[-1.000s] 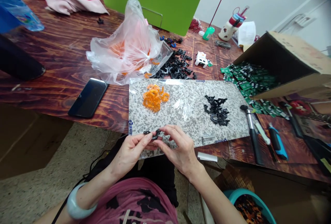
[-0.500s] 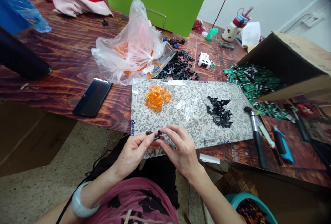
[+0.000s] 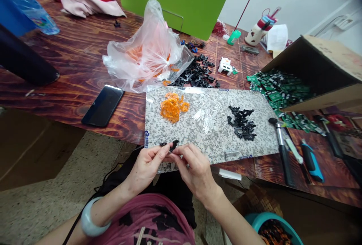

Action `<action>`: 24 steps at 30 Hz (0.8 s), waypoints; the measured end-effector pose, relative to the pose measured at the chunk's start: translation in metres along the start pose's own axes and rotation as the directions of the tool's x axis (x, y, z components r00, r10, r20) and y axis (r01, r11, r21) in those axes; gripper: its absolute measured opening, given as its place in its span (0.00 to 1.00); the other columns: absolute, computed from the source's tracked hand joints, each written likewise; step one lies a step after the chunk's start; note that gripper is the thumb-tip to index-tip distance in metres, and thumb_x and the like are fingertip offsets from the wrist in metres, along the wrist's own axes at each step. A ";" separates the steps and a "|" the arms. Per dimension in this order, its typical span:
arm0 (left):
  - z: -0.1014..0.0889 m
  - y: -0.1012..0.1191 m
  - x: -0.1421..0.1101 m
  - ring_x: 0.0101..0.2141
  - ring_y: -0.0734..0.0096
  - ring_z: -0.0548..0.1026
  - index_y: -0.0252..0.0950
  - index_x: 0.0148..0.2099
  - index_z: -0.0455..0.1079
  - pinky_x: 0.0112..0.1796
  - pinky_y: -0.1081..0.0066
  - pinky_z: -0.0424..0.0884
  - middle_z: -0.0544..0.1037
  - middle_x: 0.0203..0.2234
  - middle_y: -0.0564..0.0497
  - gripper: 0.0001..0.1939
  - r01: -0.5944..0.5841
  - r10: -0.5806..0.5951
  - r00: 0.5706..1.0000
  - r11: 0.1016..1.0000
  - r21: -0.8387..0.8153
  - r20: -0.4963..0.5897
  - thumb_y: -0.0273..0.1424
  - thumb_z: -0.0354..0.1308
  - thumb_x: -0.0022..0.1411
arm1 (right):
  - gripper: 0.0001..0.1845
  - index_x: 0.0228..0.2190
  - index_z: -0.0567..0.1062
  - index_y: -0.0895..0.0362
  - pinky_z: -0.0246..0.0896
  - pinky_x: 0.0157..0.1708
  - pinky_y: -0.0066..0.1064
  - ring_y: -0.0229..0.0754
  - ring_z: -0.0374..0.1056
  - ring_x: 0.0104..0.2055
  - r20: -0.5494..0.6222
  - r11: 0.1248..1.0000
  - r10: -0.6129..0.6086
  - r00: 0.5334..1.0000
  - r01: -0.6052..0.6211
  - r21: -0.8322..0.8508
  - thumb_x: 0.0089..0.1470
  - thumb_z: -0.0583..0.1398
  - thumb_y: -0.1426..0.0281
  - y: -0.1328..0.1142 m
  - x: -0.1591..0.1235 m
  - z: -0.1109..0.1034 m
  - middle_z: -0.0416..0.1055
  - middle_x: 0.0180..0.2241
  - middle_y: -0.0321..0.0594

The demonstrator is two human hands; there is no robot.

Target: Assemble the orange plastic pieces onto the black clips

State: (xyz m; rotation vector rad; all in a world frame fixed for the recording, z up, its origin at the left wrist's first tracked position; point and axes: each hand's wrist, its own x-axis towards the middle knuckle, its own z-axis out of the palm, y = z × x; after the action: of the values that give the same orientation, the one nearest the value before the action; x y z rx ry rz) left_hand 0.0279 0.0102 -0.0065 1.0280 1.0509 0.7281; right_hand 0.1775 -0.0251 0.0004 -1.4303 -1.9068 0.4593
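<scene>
Between my two hands, over the front edge of the speckled board (image 3: 186,139), is a small black plastic part (image 3: 174,145). My left hand (image 3: 148,165) pinches it between thumb and fingers, with another black bit showing past the fingertips. From the right, my right hand (image 3: 195,167) closes thumb and forefinger at the part's lower side; whether those fingertips also hold something tiny is hidden. On the board lie a pile of orange clear plastic parts (image 3: 172,109), a spread of thin silvery pieces (image 3: 208,117) and a heap of black plastic parts (image 3: 242,122).
A phone (image 3: 102,105) lies left of the board, and a plastic bag (image 3: 152,56) sits behind it. Green circuit boards (image 3: 283,86) spill from a cardboard box (image 3: 333,56). A hammer (image 3: 283,150) and a blue-black cutter (image 3: 312,162) lie right. A teal tub (image 3: 254,220) stands below.
My right fingers have curled in and dropped to the part's lower side, and more of the black part now shows above the fingertips. My left hand keeps its pinch.
</scene>
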 end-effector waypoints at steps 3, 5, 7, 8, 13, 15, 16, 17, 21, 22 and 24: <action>-0.001 -0.001 0.000 0.35 0.63 0.77 0.32 0.30 0.78 0.43 0.68 0.72 0.82 0.27 0.51 0.16 -0.026 0.026 1.000 0.998 0.054 -0.006 0.39 0.56 0.59 | 0.07 0.34 0.69 0.56 0.64 0.34 0.30 0.40 0.66 0.33 0.015 0.999 0.001 1.000 0.000 -0.036 0.61 0.51 0.73 -0.003 -0.001 0.002 0.69 0.29 0.41; -0.001 -0.001 0.001 0.34 0.63 0.77 0.32 0.29 0.78 0.43 0.68 0.71 0.81 0.27 0.51 0.16 -0.028 0.028 1.000 0.997 0.065 -0.004 0.39 0.56 0.59 | 0.08 0.33 0.69 0.57 0.64 0.33 0.31 0.40 0.65 0.32 0.008 0.998 -0.009 1.000 0.009 -0.063 0.61 0.51 0.73 -0.005 -0.001 0.002 0.68 0.29 0.41; -0.001 -0.001 0.001 0.34 0.63 0.77 0.32 0.29 0.78 0.43 0.68 0.71 0.81 0.26 0.51 0.17 -0.029 0.030 1.000 0.997 0.066 -0.003 0.39 0.56 0.59 | 0.09 0.33 0.69 0.57 0.64 0.32 0.31 0.40 0.65 0.31 0.006 0.997 -0.015 1.000 0.015 -0.081 0.62 0.50 0.73 -0.006 0.000 0.003 0.68 0.28 0.42; -0.001 -0.001 0.002 0.34 0.63 0.77 0.32 0.29 0.78 0.43 0.68 0.72 0.81 0.26 0.51 0.17 -0.030 0.031 1.000 0.997 0.065 -0.001 0.40 0.56 0.59 | 0.09 0.33 0.69 0.57 0.64 0.32 0.31 0.41 0.65 0.31 0.008 0.996 -0.015 1.000 0.016 -0.085 0.62 0.50 0.73 -0.006 0.000 0.003 0.68 0.28 0.42; -0.001 -0.002 0.002 0.32 0.64 0.77 0.32 0.31 0.79 0.41 0.68 0.73 0.81 0.26 0.51 0.17 -0.032 0.031 0.999 0.998 0.055 0.008 0.41 0.56 0.58 | 0.10 0.33 0.69 0.58 0.64 0.32 0.31 0.40 0.65 0.31 0.018 0.996 -0.004 1.000 0.006 -0.094 0.62 0.49 0.73 -0.007 0.000 0.004 0.68 0.28 0.42; -0.001 -0.001 0.001 0.33 0.64 0.77 0.32 0.30 0.78 0.41 0.69 0.73 0.81 0.26 0.51 0.17 -0.024 0.024 1.000 0.999 0.041 0.004 0.41 0.57 0.58 | 0.09 0.33 0.69 0.58 0.64 0.33 0.30 0.40 0.65 0.32 0.021 0.997 0.004 1.000 -0.002 -0.083 0.62 0.50 0.73 -0.006 0.000 0.004 0.68 0.28 0.42; -0.001 -0.001 0.001 0.32 0.64 0.77 0.32 0.29 0.78 0.40 0.69 0.73 0.81 0.26 0.51 0.17 -0.019 0.019 1.000 0.999 0.032 0.001 0.41 0.58 0.57 | 0.09 0.33 0.69 0.58 0.64 0.33 0.30 0.40 0.66 0.32 0.023 0.997 0.008 1.000 -0.007 -0.072 0.62 0.50 0.73 -0.006 0.000 0.004 0.69 0.29 0.42; -0.001 -0.001 0.000 0.32 0.64 0.77 0.32 0.29 0.78 0.40 0.69 0.74 0.81 0.26 0.52 0.16 -0.016 0.016 1.000 1.000 0.025 -0.006 0.41 0.58 0.57 | 0.08 0.32 0.69 0.58 0.64 0.33 0.30 0.40 0.66 0.32 0.025 0.998 0.013 1.000 -0.012 -0.058 0.61 0.51 0.73 -0.006 0.000 0.003 0.69 0.29 0.42; 0.002 0.003 -0.001 0.31 0.64 0.78 0.32 0.28 0.77 0.38 0.69 0.75 0.81 0.24 0.52 0.17 -0.015 0.016 0.999 1.000 0.021 -0.047 0.42 0.59 0.56 | 0.05 0.32 0.70 0.56 0.62 0.31 0.27 0.38 0.66 0.30 0.022 0.999 0.038 0.999 -0.038 -0.008 0.60 0.54 0.72 -0.004 -0.001 0.001 0.70 0.28 0.38; 0.003 0.004 -0.001 0.30 0.64 0.78 0.32 0.28 0.76 0.38 0.69 0.75 0.81 0.23 0.52 0.17 -0.014 0.015 0.998 1.000 0.020 -0.054 0.42 0.59 0.55 | 0.04 0.32 0.70 0.56 0.62 0.30 0.27 0.37 0.66 0.30 0.021 0.999 0.052 0.998 -0.052 0.004 0.59 0.55 0.72 -0.004 -0.002 0.000 0.70 0.28 0.38; 0.004 0.005 -0.001 0.29 0.63 0.79 0.32 0.29 0.76 0.36 0.69 0.75 0.81 0.23 0.52 0.17 -0.012 0.013 0.998 1.000 0.017 -0.055 0.43 0.59 0.55 | 0.03 0.33 0.70 0.56 0.62 0.29 0.26 0.37 0.67 0.30 0.024 0.995 0.091 0.996 -0.092 0.033 0.58 0.56 0.73 -0.005 -0.002 -0.002 0.70 0.29 0.37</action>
State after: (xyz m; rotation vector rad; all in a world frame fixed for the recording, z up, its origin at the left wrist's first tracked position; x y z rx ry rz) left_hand 0.0312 0.0093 -0.0011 1.0348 1.1007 0.7624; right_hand 0.1762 -0.0293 0.0044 -1.5011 -1.8476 0.5505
